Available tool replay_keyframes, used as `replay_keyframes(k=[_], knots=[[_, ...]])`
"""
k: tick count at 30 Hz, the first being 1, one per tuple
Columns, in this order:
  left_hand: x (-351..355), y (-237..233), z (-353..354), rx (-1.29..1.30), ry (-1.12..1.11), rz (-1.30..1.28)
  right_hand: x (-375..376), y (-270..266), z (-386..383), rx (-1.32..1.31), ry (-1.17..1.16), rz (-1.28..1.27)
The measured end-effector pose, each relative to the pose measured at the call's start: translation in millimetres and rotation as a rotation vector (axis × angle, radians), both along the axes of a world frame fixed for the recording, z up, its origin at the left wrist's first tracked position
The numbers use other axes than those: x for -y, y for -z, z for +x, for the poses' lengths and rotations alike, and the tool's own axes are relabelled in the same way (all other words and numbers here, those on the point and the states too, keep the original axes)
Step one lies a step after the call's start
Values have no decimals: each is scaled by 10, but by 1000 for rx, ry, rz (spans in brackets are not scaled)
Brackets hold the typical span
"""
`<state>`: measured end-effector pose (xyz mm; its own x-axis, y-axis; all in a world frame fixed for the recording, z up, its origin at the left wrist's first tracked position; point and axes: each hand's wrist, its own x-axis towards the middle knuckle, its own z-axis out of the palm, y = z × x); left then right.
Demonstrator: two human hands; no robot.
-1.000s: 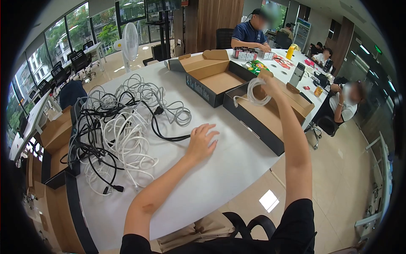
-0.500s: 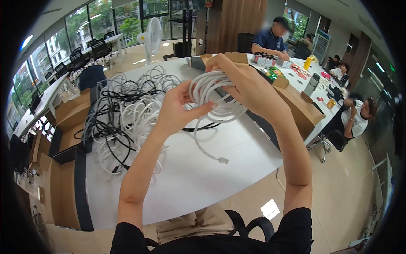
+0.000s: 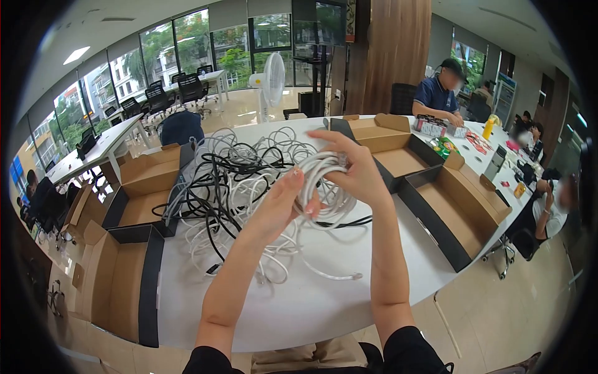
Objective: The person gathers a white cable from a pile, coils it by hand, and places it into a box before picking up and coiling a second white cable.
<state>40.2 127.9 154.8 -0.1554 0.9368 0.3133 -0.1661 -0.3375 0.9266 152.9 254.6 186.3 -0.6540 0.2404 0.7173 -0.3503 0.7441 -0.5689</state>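
A coiled white cable (image 3: 327,198) is held between my two hands above the table. My left hand (image 3: 283,202) is closed round the coil's left side, with the thumb near its top. My right hand (image 3: 354,167) grips the upper right of the coil, its index finger stretched out above. One end of the cable hangs down, and its clear plug (image 3: 356,276) lies near the table's front. Behind and left of the coil is a tangled heap of white, grey and black cables (image 3: 230,181).
Open boxes stand at the left (image 3: 128,280) and right (image 3: 458,212) edges of the white table (image 3: 280,311). Across it a person in a dark shirt (image 3: 439,96) handles small boxes. Another person sits at the far right, and a fan (image 3: 273,81) stands behind.
The view has turned left, showing more of the right boxes. Both hands have come lower with the coil, and my right index finger has lifted off it.
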Motion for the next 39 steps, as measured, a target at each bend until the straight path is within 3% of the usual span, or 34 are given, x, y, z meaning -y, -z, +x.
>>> replay_keyframes(k=[6, 10, 12, 16, 17, 21, 25, 28, 32, 34, 36, 37, 39], knots=[[-49, 24, -38, -35, 205, -26, -67, 57, -21, -53, -6, 24], [-13, -12, 20, 190, 358, 62, -59, 77, -59, -68, -99, -78], [40, -75, 82, 158, 215, 41, -17, 100, -125, -103, -145, -145], [106, -134, -19, 214, 28, 150, 41, 29, -49, -175, -46, 125], [122, -156, -81, 233, -26, 195, 70, 22, -17, -185, -81, 65], [156, -197, -357, 291, -190, 324, 112, -12, 80, 102, 143, 467], [192, -179, -553, 280, -238, 419, 279, 229, -292, 79, 228, 501], [235, -205, -535, 309, -255, 395, 334, 451, -588, 20, 223, 329], [263, -239, -393, 389, -143, 383, 270, 642, -787, -31, -77, -16], [272, -275, -263, 453, -87, 355, 246, 740, -842, 45, -99, 135], [271, -277, -176, 482, 37, 276, 188, 881, -919, 60, -104, 26], [267, -267, -129, 496, 125, 243, 131, 968, -975, 34, -97, -155], [270, -257, -72, 505, 273, 162, -39, 1028, -986, 81, 32, -113]])
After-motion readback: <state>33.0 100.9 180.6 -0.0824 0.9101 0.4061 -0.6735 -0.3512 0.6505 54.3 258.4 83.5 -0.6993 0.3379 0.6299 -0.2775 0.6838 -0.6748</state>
